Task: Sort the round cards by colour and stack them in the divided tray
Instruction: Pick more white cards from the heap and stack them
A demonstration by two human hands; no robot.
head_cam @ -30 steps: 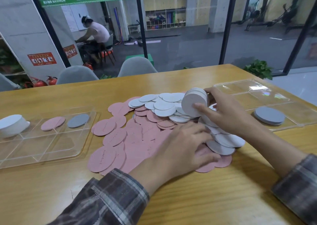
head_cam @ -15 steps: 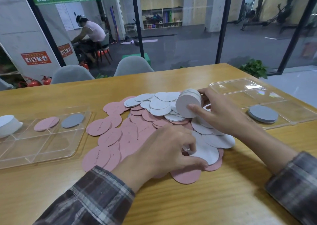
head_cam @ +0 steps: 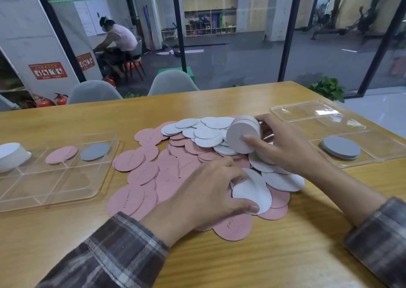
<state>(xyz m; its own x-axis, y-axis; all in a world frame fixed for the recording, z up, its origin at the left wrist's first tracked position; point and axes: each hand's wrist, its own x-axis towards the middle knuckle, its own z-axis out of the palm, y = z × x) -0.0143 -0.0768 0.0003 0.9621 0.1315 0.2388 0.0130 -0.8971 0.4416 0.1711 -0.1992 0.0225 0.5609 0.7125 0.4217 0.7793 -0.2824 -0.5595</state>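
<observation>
Head view. A loose heap of pink cards (head_cam: 142, 173) and white cards (head_cam: 208, 134) lies mid-tabletop (head_cam: 263, 265). The right hand (head_cam: 285, 147) is at 2 o'clock of the heap, its grip pinching a white stack (head_cam: 241, 137) on edge between thumb and fingers, likely so each new white card can be slid against it. The left hand (head_cam: 211, 191) is at 5 o'clock, its grip curled round a single white card (head_cam: 252, 191) with the thumb on the near rim, apparently to lift it off the pink ones. The left tray (head_cam: 55, 191) at 9 o'clock holds a white pile (head_cam: 11, 156), a pink card (head_cam: 61, 154) and a grey card (head_cam: 95, 151) in separate far compartments. The right tray (head_cam: 307, 114) at 3 o'clock holds a grey stack (head_cam: 341, 147). Most of the sorting looks undone.
</observation>
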